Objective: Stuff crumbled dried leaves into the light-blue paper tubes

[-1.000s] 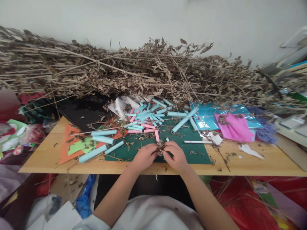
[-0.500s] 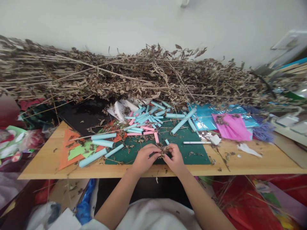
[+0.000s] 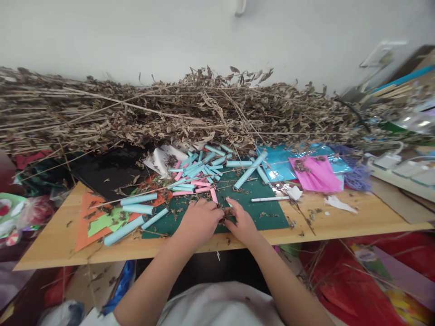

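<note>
My left hand (image 3: 200,222) is over the front of a dark green sheet (image 3: 268,212), its fingers curled down on a small clump of dried leaves (image 3: 227,214). Facing it, my right hand (image 3: 243,222) has the thumb and forefinger around the other side of that clump. Part of the clump is hidden by the fingers. Just beyond my hands lie a pink paper tube (image 3: 214,195) and a heap of light blue tubes (image 3: 200,170). Larger blue tubes (image 3: 124,230) rest to the left, with a thin white stick (image 3: 270,199) to the right.
A long pile of dried stalks (image 3: 163,113) runs along the wall. Orange paper (image 3: 83,226) and a black sheet (image 3: 105,174) lie left; blue film (image 3: 277,165), pink paper (image 3: 316,174) and a power strip (image 3: 404,167) are right. The wooden table's edge (image 3: 68,253) is close to me.
The view has shifted, so the table's things appear further left. My left hand has turned more palm-down over the dried leaves. My right forefinger reaches further forward beside the clump.
</note>
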`<state>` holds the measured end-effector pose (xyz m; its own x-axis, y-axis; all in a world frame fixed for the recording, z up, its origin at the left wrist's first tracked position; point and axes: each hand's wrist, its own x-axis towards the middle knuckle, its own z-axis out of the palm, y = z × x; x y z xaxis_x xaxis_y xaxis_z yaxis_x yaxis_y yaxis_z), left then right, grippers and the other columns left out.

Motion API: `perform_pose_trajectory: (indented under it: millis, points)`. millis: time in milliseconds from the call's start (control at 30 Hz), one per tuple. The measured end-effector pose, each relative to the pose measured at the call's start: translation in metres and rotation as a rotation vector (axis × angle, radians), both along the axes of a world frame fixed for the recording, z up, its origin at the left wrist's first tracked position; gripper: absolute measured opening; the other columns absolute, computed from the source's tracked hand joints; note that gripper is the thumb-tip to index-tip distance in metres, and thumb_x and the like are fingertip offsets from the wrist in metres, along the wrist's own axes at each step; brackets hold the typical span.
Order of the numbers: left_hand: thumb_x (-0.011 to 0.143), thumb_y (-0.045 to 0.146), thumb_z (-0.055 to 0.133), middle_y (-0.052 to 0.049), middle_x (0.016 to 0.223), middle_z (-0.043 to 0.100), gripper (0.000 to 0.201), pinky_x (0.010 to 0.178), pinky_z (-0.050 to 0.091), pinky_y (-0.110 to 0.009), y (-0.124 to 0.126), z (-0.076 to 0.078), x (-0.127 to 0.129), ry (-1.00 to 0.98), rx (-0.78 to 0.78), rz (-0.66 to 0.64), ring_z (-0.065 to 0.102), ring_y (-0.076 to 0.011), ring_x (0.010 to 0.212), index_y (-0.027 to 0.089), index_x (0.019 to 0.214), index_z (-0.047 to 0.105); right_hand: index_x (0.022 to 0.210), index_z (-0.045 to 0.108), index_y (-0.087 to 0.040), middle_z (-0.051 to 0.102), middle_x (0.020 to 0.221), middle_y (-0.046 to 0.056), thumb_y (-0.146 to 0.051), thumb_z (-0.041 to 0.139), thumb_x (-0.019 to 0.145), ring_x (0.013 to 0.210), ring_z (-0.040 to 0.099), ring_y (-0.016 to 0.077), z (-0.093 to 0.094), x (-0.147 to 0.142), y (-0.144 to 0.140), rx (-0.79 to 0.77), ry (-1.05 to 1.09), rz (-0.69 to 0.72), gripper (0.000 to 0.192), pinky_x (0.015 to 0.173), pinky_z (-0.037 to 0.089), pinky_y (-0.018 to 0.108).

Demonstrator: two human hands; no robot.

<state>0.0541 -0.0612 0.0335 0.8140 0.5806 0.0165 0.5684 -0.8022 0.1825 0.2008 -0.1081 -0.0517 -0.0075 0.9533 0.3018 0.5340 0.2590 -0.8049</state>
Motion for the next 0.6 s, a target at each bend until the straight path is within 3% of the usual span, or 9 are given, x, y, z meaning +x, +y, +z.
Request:
perform_pose_trajectory:
  millis: [133,333,500,600]
  points:
    - [0.077,0.022,0.041,-0.003,0.078,0.055,0.017,0.067,0.037,-0.031,-0.002,0.002,-0.002,0.027,-0.029,0.014,0.046,-0.0176,0.074,0.021,0.077,0.057,0.108,0.041,-0.021,0.061,0.085,0.005,-0.019,0.056,0.065,0.072,0.059,0.0169,0.004,-0.002,-0.005,0.059,0.039,-0.013,0.045,0.065,0.048,0.03]
    - [0.077,0.016,0.04,-0.004,0.078,0.057,0.018,0.07,0.039,-0.027,-0.005,-0.016,-0.002,-0.175,-0.147,0.047,0.048,-0.0154,0.076,0.017,0.072,0.057,0.084,0.058,-0.02,0.06,0.086,0.007,-0.018,0.051,0.07,0.082,0.055,0.0189,0.006,-0.006,-0.013,0.156,0.066,-0.046,0.016,0.073,0.045,0.033]
    - [0.072,0.014,0.045,-0.002,0.076,0.057,0.011,0.07,0.04,-0.027,-0.011,-0.032,0.0,-0.442,-0.329,0.239,0.051,-0.0141,0.075,0.016,0.063,0.052,0.075,0.058,-0.021,0.059,0.078,0.005,-0.016,0.051,0.07,0.078,0.054,0.0174,0.01,-0.008,-0.01,0.149,0.131,-0.073,0.01,0.072,0.044,0.033]
    - [0.069,0.019,0.05,-0.001,0.073,0.056,0.003,0.066,0.041,-0.026,-0.01,-0.042,0.0,-0.598,-0.498,0.385,0.052,-0.0129,0.069,0.017,0.067,0.05,0.07,0.055,-0.02,0.056,0.074,0.004,-0.016,0.052,0.068,0.076,0.052,0.0165,0.012,-0.007,-0.005,0.112,0.192,-0.073,0.005,0.07,0.043,0.032]
